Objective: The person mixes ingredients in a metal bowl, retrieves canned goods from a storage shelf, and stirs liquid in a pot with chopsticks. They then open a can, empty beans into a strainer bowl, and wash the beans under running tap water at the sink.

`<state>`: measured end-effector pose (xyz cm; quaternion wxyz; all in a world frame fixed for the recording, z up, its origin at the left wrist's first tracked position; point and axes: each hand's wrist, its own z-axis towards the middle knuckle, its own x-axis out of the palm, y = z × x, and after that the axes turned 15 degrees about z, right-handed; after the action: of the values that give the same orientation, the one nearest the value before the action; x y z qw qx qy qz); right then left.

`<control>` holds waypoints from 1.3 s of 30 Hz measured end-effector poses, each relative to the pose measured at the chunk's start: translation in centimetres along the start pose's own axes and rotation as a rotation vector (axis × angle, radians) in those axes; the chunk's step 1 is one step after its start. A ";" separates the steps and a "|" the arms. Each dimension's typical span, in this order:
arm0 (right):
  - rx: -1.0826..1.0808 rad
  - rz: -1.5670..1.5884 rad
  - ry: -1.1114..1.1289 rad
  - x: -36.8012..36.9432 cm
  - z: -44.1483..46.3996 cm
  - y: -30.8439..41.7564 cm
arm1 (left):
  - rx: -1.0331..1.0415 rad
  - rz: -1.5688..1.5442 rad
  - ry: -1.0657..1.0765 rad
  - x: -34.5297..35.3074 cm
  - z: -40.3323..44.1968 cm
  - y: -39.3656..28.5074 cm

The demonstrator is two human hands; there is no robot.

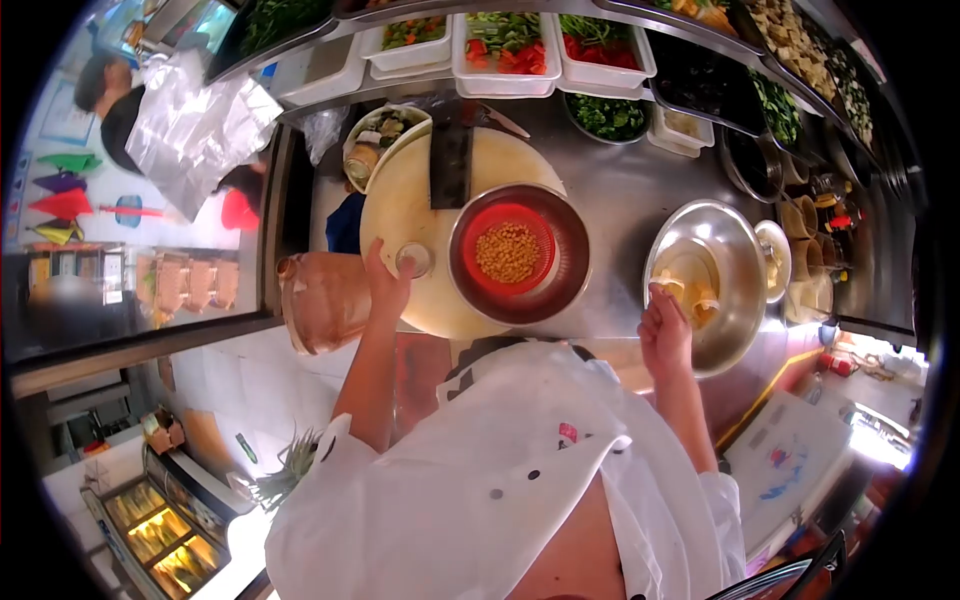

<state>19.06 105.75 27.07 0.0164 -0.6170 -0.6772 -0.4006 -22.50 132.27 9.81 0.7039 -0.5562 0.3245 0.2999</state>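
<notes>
My left hand (390, 275) is at the left edge of the round cutting board (400, 220), its fingers apart around a small round glass or lid (413, 260). My right hand (665, 325) is closed at the near-left rim of a large steel bowl (735, 335); what its fingers pinch is too small to make out. Pale pieces (690, 290) lie in that bowl. Between my hands, a steel bowl (575, 255) on the board holds a red strainer (507, 212) with yellow-brown beans (507, 252). A dark cleaver (450, 168) lies behind it.
Trays of cut vegetables (507, 55) line the back. A bowl of greens (607, 118) stands behind the steel counter (620, 190). At the left are a brown container (325, 302) and a scrap bowl (385, 130). Small pots (800, 250) stand at the right.
</notes>
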 end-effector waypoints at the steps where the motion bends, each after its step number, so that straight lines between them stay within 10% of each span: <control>1: 0.005 -0.015 0.004 0.1 0.2 0.0 | -0.003 0.025 0.074 -1.2 -1.4 -0.9; 11: 0.015 -0.350 0.239 5.5 0.2 -3.9 | -0.110 -0.224 0.155 0.0 -1.7 -4.8; 22: -0.841 -1.392 0.884 15.6 -5.1 -4.1 | 0.146 -1.068 0.920 -8.6 -3.9 -21.4; 32: -0.767 -1.891 0.767 14.1 -4.3 -5.4 | 0.259 -0.489 0.306 -4.8 -8.8 -23.5; 39: -0.831 -1.953 0.936 13.8 -2.1 -5.9 | 0.197 -0.386 0.307 -5.4 -8.9 -23.2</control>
<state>9.81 116.35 32.58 -0.2548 0.4190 -0.6093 -0.6232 -8.73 118.60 26.27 0.7414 -0.5756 0.3428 0.0392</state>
